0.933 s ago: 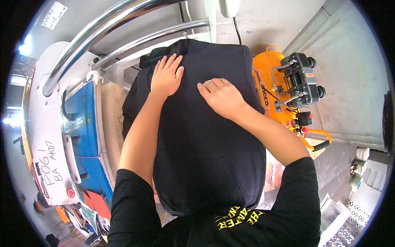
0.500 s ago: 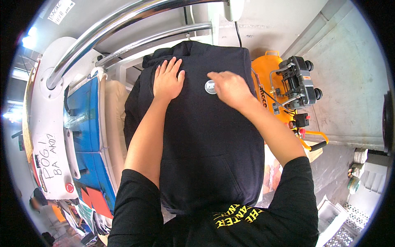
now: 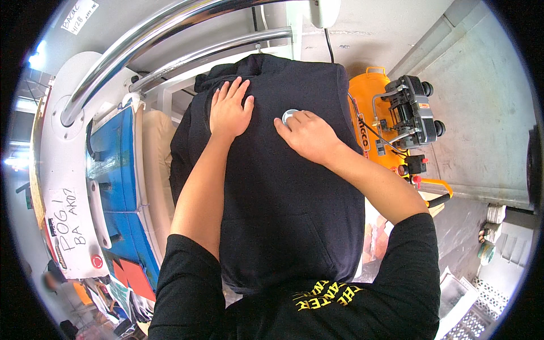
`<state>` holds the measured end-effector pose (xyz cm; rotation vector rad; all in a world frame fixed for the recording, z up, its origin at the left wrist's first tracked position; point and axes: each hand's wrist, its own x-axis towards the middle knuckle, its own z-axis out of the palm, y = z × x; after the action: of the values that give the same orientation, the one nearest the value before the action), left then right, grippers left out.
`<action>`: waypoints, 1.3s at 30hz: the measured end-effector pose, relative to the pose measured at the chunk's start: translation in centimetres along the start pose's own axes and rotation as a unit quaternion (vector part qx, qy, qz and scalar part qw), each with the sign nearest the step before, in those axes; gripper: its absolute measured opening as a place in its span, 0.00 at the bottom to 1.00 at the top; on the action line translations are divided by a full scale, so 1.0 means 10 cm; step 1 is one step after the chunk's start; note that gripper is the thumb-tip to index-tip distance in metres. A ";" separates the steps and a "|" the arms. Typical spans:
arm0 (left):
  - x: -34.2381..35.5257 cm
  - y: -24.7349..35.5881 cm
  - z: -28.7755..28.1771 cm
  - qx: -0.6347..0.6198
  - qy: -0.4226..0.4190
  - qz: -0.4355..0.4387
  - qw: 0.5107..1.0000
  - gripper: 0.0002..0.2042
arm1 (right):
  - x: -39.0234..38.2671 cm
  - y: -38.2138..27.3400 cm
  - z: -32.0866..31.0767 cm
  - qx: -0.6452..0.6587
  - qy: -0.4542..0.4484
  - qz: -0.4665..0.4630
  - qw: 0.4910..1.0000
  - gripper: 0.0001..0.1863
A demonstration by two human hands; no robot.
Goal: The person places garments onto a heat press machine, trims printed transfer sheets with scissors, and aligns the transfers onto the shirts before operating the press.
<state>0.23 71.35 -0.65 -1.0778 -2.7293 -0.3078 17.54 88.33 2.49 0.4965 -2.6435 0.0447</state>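
Black hoodie (image 3: 266,181) already laid out fairly smooth, front up, with a round whitish disc (image 3: 288,115) on the chest, partly under the right hand (image 3: 309,135). Palm-down on the fabric with the left hand (image 3: 229,112), fingers slightly spread; right fingers bunched together, can't tell whether pinching, or whether properly stuck down yet.

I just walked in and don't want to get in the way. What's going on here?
A person has both bare hands on a black garment spread out in front of them. The left hand lies flat on it, fingers spread. The right hand is curled at a round pale patch on it, partly hiding it; I can't tell whether it has a grip on it. An orange tank stands off to the right.
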 end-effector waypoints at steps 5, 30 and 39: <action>0.01 0.00 0.01 -0.001 0.007 0.002 1.000 0.23 | 0.03 -0.08 -0.06 0.000 -0.050 0.003 0.999 0.16; -0.34 -0.99 -0.63 0.073 -0.182 -0.241 0.950 0.16 | -1.42 0.81 0.35 0.606 0.237 0.645 0.401 0.06; -2.38 0.33 -2.48 -0.076 0.249 0.009 0.965 0.08 | -4.32 -1.56 0.44 0.431 0.226 0.836 0.252 0.06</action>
<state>22.13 51.78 17.56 -0.9059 -2.2736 -0.6918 57.19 87.86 -21.02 -1.8712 -0.9423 1.8201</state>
